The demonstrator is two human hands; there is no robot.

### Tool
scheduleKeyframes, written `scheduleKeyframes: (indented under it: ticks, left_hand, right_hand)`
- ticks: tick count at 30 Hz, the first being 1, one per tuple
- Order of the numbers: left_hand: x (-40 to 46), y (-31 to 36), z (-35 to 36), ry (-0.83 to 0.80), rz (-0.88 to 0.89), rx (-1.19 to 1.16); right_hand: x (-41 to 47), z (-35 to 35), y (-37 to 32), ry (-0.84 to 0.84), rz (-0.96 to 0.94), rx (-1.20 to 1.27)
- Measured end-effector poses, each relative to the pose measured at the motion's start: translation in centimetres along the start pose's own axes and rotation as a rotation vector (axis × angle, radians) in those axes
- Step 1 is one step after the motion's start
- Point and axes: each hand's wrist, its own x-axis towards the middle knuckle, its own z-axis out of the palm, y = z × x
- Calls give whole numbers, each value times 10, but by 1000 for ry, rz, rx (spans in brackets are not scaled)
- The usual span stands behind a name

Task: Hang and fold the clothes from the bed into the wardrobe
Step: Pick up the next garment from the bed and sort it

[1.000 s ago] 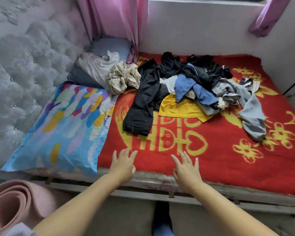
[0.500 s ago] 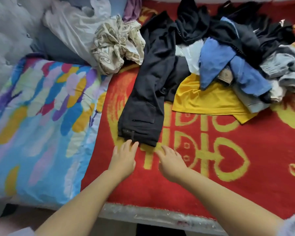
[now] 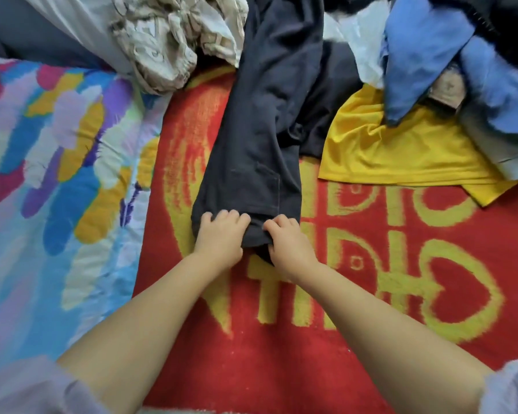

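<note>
- Fingers first: the left hand (image 3: 219, 234) and the right hand (image 3: 287, 243) curl their fingertips over the near end of a pair of dark trousers (image 3: 257, 138), knuckles up, pinching the cloth at what looks like the waistband or hem; the thumbs are hidden beneath the fabric.
- The two hands sit close together, with only a small bunch of dark cloth between them, at the end nearest the person.
- The trousers stretch away across the red blanket (image 3: 401, 294) with its yellow motif, their far end running under the heap of clothes.
- Beside them lie a yellow shirt (image 3: 401, 150) and a blue garment (image 3: 425, 55), with a cream patterned cloth (image 3: 162, 40) to the left; the multicoloured pillow (image 3: 57, 159) flanks the blanket.
- Judged from here, the grip is best widened toward the two corners before lifting, so the piece hangs flat.
- A steady pull toward the body looks wise, since the far end could drag its neighbours along.
- No wardrobe is in view; the pile remains on the bed.
</note>
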Motion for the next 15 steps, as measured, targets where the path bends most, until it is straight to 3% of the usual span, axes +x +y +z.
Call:
scheduleKeyframes:
  ticks: [3, 10, 13, 15]
  left_hand:
    - [-18, 20, -38, -99, 44, -24]
    - [-115, 73, -116, -400, 272, -230]
    - [-159, 94, -152, -441, 198, -396]
    - [-181, 106, -182, -365, 151, -446]
  right_hand:
    - [-10, -31, -3, -152, 80, -16]
    - [-122, -121, -16, -474, 7, -134]
    - [-177, -165, -25, -497, -1, -82]
    - [-204, -193, -29, -445, -46, -94]
